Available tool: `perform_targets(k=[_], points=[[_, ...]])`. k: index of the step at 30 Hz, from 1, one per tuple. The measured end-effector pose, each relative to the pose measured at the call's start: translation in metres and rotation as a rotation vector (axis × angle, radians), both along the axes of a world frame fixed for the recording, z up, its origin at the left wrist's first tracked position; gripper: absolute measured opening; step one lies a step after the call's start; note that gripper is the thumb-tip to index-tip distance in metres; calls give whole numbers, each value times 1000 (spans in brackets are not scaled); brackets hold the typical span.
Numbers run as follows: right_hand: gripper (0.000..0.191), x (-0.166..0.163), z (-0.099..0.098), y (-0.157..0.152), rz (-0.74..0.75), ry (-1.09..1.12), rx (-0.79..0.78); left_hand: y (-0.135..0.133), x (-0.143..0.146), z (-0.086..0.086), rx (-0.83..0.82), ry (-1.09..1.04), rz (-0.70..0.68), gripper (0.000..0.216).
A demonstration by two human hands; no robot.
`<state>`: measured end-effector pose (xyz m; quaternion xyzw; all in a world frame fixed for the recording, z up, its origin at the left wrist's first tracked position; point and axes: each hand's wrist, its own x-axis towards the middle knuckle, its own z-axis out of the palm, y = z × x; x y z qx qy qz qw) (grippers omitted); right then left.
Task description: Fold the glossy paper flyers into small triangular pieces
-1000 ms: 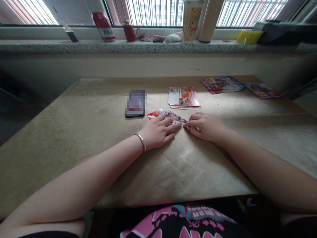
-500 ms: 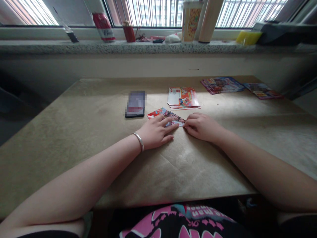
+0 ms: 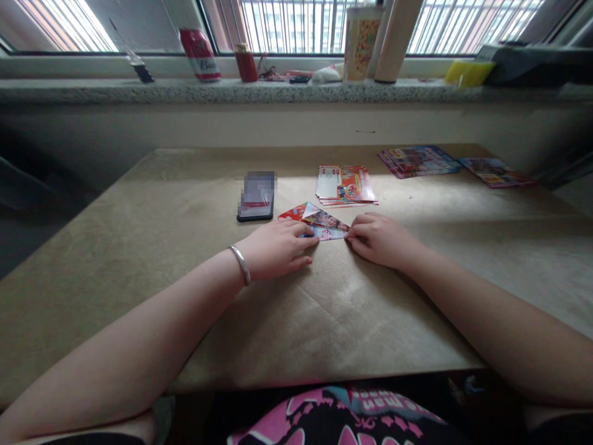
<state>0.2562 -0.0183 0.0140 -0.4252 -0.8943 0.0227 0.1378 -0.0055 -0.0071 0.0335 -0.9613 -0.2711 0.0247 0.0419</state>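
Note:
A colourful printed paper (image 3: 319, 222), folded into a flat pointed shape, lies on the brown table (image 3: 139, 247). My left hand (image 3: 275, 250), with a silver bangle on its wrist, rests palm down with its fingers flat on the paper's near left edge. My right hand (image 3: 382, 238) is curled, and its fingertips pinch the paper's right tip against the table. A small stack of red and white printed sheets (image 3: 343, 184) lies just behind the folded paper.
A dark phone (image 3: 256, 198) lies left of the paper. Two more piles of printed sheets (image 3: 419, 159) (image 3: 495, 171) sit at the far right. The window sill holds a red can (image 3: 200, 54), a cup (image 3: 362, 40), a roll and yellow sponges.
My left hand has slid back to the left along the paper, uncovering more of the folded shape. My right hand has stayed at the right tip.

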Motion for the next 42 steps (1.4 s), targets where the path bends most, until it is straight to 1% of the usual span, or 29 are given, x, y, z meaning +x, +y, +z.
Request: perform_targets(k=[4, 7, 10, 13, 16, 19, 22, 26, 27, 29, 31, 32, 34, 37, 42], points=[[21, 0, -1, 1, 5, 3, 3, -2, -1, 7, 32, 40, 26, 37], [21, 0, -1, 1, 11, 11, 9, 0, -4, 10, 22, 38, 18, 29], [20, 0, -1, 1, 15, 21, 13, 5, -10, 12, -18, 17, -7, 28], [21, 1, -2, 1, 14, 30, 5, 8, -14, 12, -41, 14, 31, 30], [21, 1, -2, 1, 20, 39, 0, 11, -18, 10, -104, -35, 67, 34], [20, 2, -3, 2, 25, 50, 2, 17, -22, 8, -201, -103, 44, 35], [19, 2, -4, 2, 23, 36, 12, 23, -26, 8, -273, -123, 16, 36], [19, 2, -5, 1, 14, -35, 60, 20, -21, 12, -308, -117, 69, 34], [19, 1, -5, 0, 12, -47, 72, 17, -18, 12, -292, -103, 89, 35], [18, 0, -4, 0, 11, -59, 86, 11, -11, 8, -201, -92, 137, 32], [18, -2, -4, 0, 11, -59, 95, 6, -5, -1, -56, -128, 198, 25], [18, -2, -5, 0, 11, -58, 98, 5, -2, -7, 23, -180, 205, 23], [18, -2, -6, 1, 10, -60, 105, 6, 2, -18, 128, -243, 173, 28], [19, -2, -8, 2, 10, -53, 122, 10, 6, -29, 162, -239, 130, 23], [20, -5, -8, 4, 33, -4, 168, 11, 11, -27, 285, -145, 53, 25]])
